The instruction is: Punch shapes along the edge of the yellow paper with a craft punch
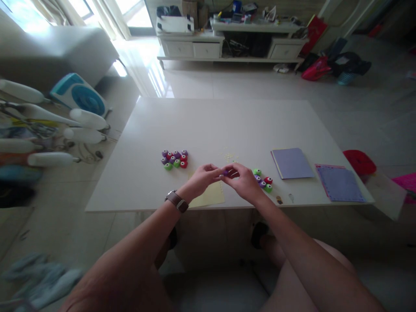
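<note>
Purple punch (226,173) pinched between fingers of left hand (203,178) and right hand (242,181), above yellow paper (209,196) on the bench (214,125).

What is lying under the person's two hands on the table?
A pale yellow paper sheet lies on the white table beneath the left hand and right hand. Its upper part is covered. The fingers pinch a small purple piece, mostly hidden.

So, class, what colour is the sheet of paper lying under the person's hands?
Pale yellow sheet of paper, best seen in the head view, partly covered by the hands.
</note>
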A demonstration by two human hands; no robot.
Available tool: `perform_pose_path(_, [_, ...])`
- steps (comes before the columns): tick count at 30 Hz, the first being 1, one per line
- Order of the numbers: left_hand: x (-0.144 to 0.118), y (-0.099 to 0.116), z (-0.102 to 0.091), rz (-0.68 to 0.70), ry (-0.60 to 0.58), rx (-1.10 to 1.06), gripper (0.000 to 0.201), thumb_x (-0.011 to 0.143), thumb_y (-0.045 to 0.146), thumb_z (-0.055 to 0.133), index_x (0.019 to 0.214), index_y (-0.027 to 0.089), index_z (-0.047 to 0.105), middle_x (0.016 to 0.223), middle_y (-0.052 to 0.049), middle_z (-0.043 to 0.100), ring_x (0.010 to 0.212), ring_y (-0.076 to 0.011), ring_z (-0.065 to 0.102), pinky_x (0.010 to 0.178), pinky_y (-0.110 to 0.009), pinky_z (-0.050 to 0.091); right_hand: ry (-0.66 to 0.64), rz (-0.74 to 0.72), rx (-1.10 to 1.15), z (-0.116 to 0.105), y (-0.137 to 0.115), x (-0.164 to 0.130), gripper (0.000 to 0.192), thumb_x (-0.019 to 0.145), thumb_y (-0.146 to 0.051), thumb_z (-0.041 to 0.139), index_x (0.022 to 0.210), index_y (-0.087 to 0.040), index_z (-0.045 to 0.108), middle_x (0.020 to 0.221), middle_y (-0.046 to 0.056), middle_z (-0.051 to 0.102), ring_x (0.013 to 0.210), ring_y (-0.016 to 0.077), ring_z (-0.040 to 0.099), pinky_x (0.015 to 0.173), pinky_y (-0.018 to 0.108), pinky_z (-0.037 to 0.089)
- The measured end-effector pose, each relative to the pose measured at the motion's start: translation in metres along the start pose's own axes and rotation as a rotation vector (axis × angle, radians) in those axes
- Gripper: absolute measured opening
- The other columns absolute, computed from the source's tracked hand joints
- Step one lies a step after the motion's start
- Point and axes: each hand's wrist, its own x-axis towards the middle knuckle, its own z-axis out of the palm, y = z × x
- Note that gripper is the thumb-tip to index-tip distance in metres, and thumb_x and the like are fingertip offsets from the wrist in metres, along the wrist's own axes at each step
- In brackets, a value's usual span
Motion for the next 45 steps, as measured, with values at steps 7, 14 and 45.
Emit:
perform_pose_path(7, [0.004,0.005,0.001,-0.046,0.049,-0.089,0.031,0.067,0.017,0.087,0.086,0.012,0.063,0.089,-0.009,0.075,0.086,-0.0151,0.071,0.089,-0.031,0.054,0.051,-0.055,-0.061,0.003,0.001,0.006,0.016,0.087,-0.031,0.072,0.098,-0.021,0.068,0.099,0.007,0.070,0.090,0.0213,0.069,0.081,0.038,0.060])
perform_pose_path(14, [-0.003,0.006,0.007,0.187,0.060,0.061,0.038,0.063,0.023,0.090,0.092,0.013,0.069,0.090,-0.006,0.076,0.086,-0.0154,0.071,0.088,-0.032,0.054,0.151,0.052,0.245,0.008,0.004,0.010,0.027,0.084,-0.037,0.075,0.101,-0.021,0.064,0.101,0.008,0.072,0.090,0.0221,0.071,0.085,0.040,0.059])
perform_pose_path(45, [-0.012,0.009,0.007,0.458,0.050,0.271,0.037,0.068,0.036,0.088,0.090,0.013,0.070,0.087,-0.008,0.075,0.084,-0.0179,0.071,0.077,-0.032,0.060,0.296,-0.045,0.224,0.016,-0.004,0.006,0.023,0.084,-0.033,0.074,0.102,-0.020,0.065,0.099,0.008,0.071,0.092,0.0229,0.069,0.089,0.040,0.056])
